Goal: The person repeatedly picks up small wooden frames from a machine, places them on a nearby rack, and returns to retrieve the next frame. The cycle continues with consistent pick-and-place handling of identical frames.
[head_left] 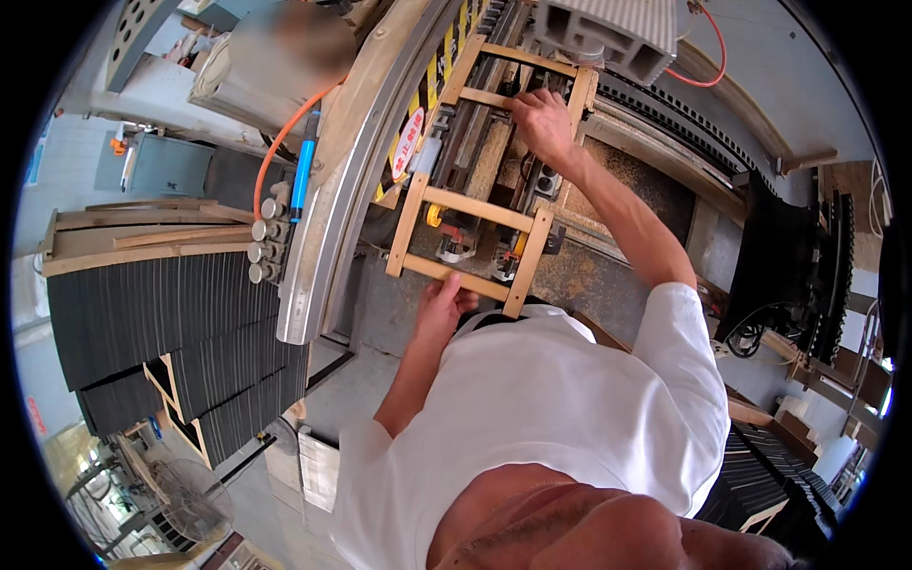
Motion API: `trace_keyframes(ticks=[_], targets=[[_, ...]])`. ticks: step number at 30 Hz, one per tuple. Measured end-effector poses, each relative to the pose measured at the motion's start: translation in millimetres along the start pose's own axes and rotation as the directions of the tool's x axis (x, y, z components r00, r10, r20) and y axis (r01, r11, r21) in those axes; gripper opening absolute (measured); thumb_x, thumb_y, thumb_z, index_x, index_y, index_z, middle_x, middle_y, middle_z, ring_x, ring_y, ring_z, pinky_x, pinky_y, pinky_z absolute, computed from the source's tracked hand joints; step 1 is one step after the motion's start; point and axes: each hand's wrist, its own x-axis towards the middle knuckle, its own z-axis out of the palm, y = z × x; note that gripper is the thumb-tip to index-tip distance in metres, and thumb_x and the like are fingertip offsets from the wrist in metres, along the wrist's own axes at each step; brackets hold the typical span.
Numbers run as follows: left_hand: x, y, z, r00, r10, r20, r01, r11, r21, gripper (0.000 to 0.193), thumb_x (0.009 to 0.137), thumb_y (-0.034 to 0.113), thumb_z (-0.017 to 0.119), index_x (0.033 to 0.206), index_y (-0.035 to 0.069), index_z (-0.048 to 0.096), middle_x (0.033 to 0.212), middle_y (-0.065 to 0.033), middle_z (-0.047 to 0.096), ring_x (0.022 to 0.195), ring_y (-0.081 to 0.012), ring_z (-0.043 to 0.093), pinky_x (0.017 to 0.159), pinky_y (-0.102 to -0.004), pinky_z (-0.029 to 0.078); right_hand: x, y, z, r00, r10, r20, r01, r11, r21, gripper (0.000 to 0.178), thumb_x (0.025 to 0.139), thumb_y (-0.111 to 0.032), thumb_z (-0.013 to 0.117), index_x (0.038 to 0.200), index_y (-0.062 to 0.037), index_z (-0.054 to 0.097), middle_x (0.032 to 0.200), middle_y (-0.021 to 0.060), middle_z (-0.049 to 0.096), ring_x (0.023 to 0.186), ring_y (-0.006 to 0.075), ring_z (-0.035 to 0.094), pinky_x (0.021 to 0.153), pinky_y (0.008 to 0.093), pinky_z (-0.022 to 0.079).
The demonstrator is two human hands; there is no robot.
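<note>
Two small light-wood frames lie on the machine bed in front of me. At the near wooden frame (pixel 478 209), my left hand (pixel 444 309) is closed on the front crossbar, its thumb on top and its other fingers partly hidden beneath. My right hand (pixel 546 123) reaches out to the far wooden frame (pixel 463 71). Its fingers curl over that frame's nearer crossbar, and the fingertips are partly hidden. Between the frames run metal rails (pixel 465 142). Metal fittings (pixel 456 249) with yellow parts show through the near frame.
A long metal beam (pixel 318 237) runs along the left, with an orange hose (pixel 275 157) and a blue tube (pixel 304 166) beside it. Stacked dark panels (pixel 171 323) stand further left. A grey metal housing (pixel 608 33) overhangs the far end. Sawdust (pixel 608 261) covers the right side.
</note>
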Motion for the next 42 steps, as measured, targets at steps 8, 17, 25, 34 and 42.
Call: trace_keyframes(ticks=[8, 17, 25, 34, 42], targets=[[-40.5, -23.0, -35.0, 0.992, -0.052, -0.111, 0.031, 0.983, -0.183, 0.023, 0.091, 0.026, 0.065, 0.099, 0.005, 0.06, 0.083, -0.0052, 0.066, 0.069, -0.0131, 0.065, 0.06, -0.0251, 0.055, 45.0, 26.7, 19.1, 0.984, -0.075, 0.161, 0.106, 0.976, -0.192, 0.03, 0.075, -0.002, 0.056, 0.103, -0.0097, 0.066, 0.096, 0.0081, 0.069, 0.094, 0.0256, 0.059, 0.082, 0.038, 0.041], [-42.4, -49.5, -85.5, 0.979, -0.006, -0.204, -0.071, 0.927, -0.369, 0.021, 0.09, 0.026, 0.066, 0.097, 0.007, 0.06, 0.082, -0.0033, 0.066, 0.069, -0.0133, 0.063, 0.059, -0.026, 0.053, 110.9, 67.9, 40.2, 0.936, 0.038, 0.349, 0.161, 0.838, -0.522, 0.029, 0.079, -0.008, 0.064, 0.108, -0.0131, 0.064, 0.086, 0.0096, 0.07, 0.095, 0.0247, 0.062, 0.083, 0.0377, 0.041], [-27.2, -64.1, -114.1, 0.94, 0.011, -0.342, -0.179, 0.867, -0.464, 0.021, 0.089, 0.028, 0.067, 0.096, 0.01, 0.06, 0.082, -0.0008, 0.062, 0.075, -0.0141, 0.061, 0.066, -0.0275, 0.048, 117.0, 92.8, 58.6, 0.955, -0.059, 0.292, 0.208, 0.833, -0.513, 0.022, 0.079, -0.007, 0.06, 0.099, -0.015, 0.067, 0.08, 0.0102, 0.069, 0.091, 0.0277, 0.062, 0.081, 0.0412, 0.042], [-10.1, -93.1, -129.0, 0.891, -0.056, -0.45, -0.175, 0.872, -0.457, 0.014, 0.09, 0.026, 0.066, 0.096, 0.013, 0.063, 0.082, 0.0011, 0.064, 0.076, -0.0127, 0.062, 0.066, -0.0251, 0.052, 116.2, 99.7, 57.5, 0.961, -0.055, 0.272, 0.175, 0.881, -0.439, 0.02, 0.08, -0.008, 0.054, 0.096, -0.0149, 0.064, 0.082, 0.0125, 0.069, 0.091, 0.0301, 0.061, 0.082, 0.0447, 0.042], [-8.2, -112.7, -136.5, 0.846, -0.082, -0.527, -0.15, 0.912, -0.383, 0.021, 0.087, 0.027, 0.069, 0.093, 0.009, 0.059, 0.08, -0.0028, 0.062, 0.073, -0.016, 0.062, 0.066, -0.0299, 0.051, 117.2, 102.9, 58.8, 0.967, -0.09, 0.239, 0.188, 0.885, -0.427, 0.021, 0.081, -0.008, 0.053, 0.097, -0.0147, 0.063, 0.082, 0.0127, 0.069, 0.091, 0.0307, 0.061, 0.081, 0.0452, 0.042]])
